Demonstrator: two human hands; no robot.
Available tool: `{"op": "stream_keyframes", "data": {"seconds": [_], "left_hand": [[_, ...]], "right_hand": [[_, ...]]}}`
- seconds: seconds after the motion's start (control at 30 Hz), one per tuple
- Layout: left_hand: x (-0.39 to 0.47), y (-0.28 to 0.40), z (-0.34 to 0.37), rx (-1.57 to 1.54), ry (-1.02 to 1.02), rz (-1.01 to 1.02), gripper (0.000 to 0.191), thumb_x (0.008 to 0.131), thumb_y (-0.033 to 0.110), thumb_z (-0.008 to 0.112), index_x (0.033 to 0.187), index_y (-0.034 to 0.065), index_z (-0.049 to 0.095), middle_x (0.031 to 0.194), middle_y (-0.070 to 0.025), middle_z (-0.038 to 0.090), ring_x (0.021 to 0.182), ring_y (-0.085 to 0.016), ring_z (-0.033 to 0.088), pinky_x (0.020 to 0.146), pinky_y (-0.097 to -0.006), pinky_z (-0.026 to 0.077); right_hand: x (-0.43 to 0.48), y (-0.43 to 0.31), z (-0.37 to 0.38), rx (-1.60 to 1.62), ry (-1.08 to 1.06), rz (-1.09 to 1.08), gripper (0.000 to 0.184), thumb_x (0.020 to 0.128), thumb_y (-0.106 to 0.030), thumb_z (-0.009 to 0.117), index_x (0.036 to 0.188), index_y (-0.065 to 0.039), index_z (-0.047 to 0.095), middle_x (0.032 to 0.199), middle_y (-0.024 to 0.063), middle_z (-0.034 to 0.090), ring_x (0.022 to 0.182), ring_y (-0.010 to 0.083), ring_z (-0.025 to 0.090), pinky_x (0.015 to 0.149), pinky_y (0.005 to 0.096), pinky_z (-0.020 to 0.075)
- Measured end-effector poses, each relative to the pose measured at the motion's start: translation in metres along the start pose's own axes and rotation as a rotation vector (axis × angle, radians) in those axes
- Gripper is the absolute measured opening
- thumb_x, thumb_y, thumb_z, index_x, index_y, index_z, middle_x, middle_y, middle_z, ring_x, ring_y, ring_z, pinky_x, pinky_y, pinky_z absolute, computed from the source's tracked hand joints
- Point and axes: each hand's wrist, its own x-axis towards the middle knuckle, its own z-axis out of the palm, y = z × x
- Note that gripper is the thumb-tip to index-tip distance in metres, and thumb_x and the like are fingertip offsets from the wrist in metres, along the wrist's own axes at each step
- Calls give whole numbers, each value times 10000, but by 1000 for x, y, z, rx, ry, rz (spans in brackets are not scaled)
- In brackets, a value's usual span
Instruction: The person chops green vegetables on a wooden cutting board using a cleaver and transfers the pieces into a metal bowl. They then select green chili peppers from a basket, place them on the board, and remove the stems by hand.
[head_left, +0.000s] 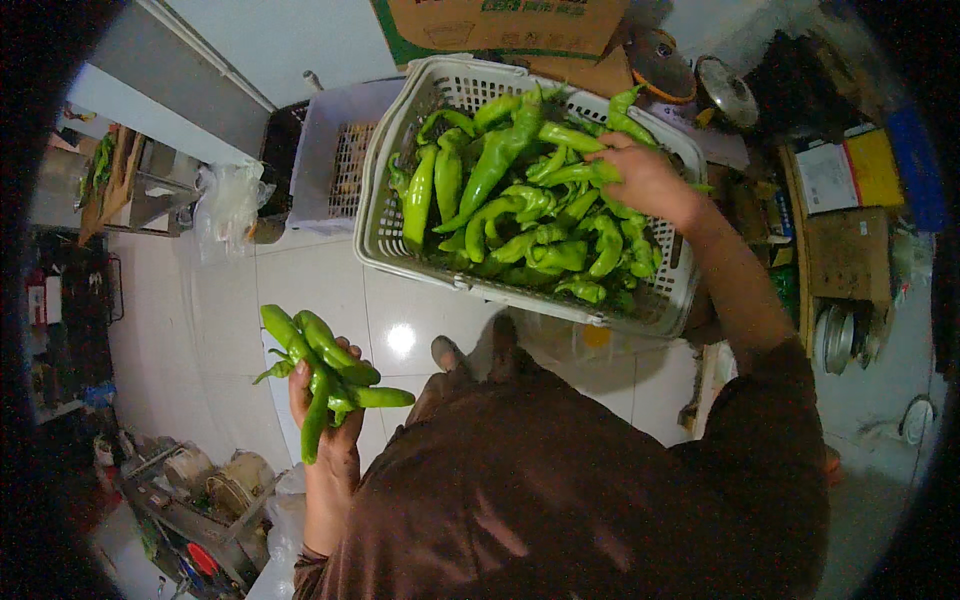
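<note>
My left hand (334, 442) holds a bunch of several long green peppers (319, 360), out to the left above the tiled floor. Ahead of me stands a white plastic basket (420, 271) with slotted walls, heaped with more green peppers (499, 161). Over the right part of that heap is my right hand (641, 176), its fingers bent down among the peppers. A pepper (574, 176) lies right at those fingers; whether they grip it is hidden.
Behind the basket are a cardboard box (517, 26) and pan lids (726, 90). A pale plastic crate (319, 161) adjoins the basket on the left. Shelving (799, 247) runs along the right. A rack with pots (240, 480) stands at lower left, and clear plastic bags (229, 199) hang at left.
</note>
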Motion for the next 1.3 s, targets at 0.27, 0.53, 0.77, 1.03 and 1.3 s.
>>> {"op": "stream_keyframes", "data": {"seconds": [0.27,0.53,0.77,1.03,1.3], "left_hand": [[-1,2,13,-13,32,-45,444,850,319,633,1204,75,521,1046,-144,591,985,-292,572,856,-416,481],[4,5,23,-39,73,-66,450,839,303,652,1195,59,523,1048,-149,595,981,-294,576,867,-418,480],[6,5,25,-33,97,-65,440,852,314,637,1192,61,520,1040,-156,598,972,-292,584,843,-404,480],[10,10,25,-31,36,-57,420,859,314,629,1183,68,522,1034,-149,594,967,-283,585,837,-396,479],[10,11,27,-55,84,-71,425,851,314,636,1182,69,530,1036,-145,597,977,-280,589,844,-401,480]], "right_hand": [[-37,-15,-23,-8,-99,-33,541,737,-31,649,1264,-129,573,1412,158,409,1195,347,514,983,398,447],[-33,-5,-24,36,45,-85,538,730,-21,651,1256,-110,578,1411,165,404,1211,356,498,991,387,434],[-23,6,-52,265,190,-58,417,764,-57,645,1180,-28,624,1258,121,505,1133,227,541,979,317,401],[-29,12,-79,675,-6,350,375,759,-64,662,1128,-12,623,1208,88,544,1048,170,563,919,305,434],[-45,-5,-83,536,42,130,358,744,21,682,1095,-11,624,1237,72,554,1079,170,553,935,315,440]]}}
